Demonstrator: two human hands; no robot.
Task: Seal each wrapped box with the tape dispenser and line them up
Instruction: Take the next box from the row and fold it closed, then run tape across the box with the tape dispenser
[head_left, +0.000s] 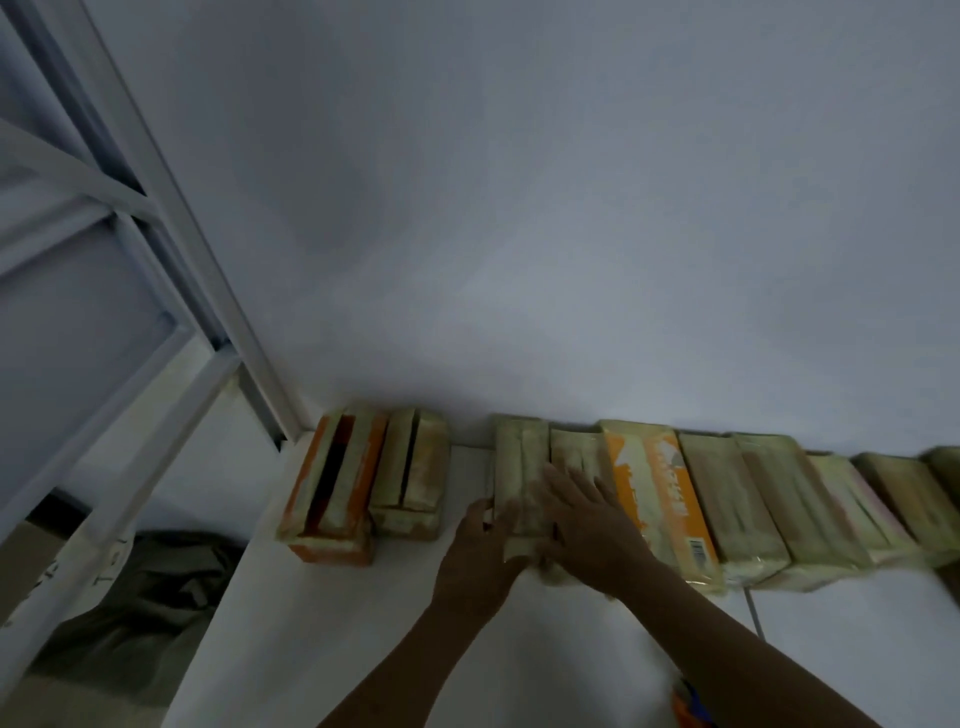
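You have one view: the wide-angle camera on your head. It looks forward and down, facing the white wall (519, 208), which fills the upper frame. The row of boxes (727, 509) along the wall's foot lies near, low in frame, running off the right edge.

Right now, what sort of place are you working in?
Probably a plain indoor storeroom or workroom: white table against a bare wall, a metal frame at left, wrapped boxes lined along the wall.

Rightmost box (946, 469) cropped, orange object (684, 711) cropped
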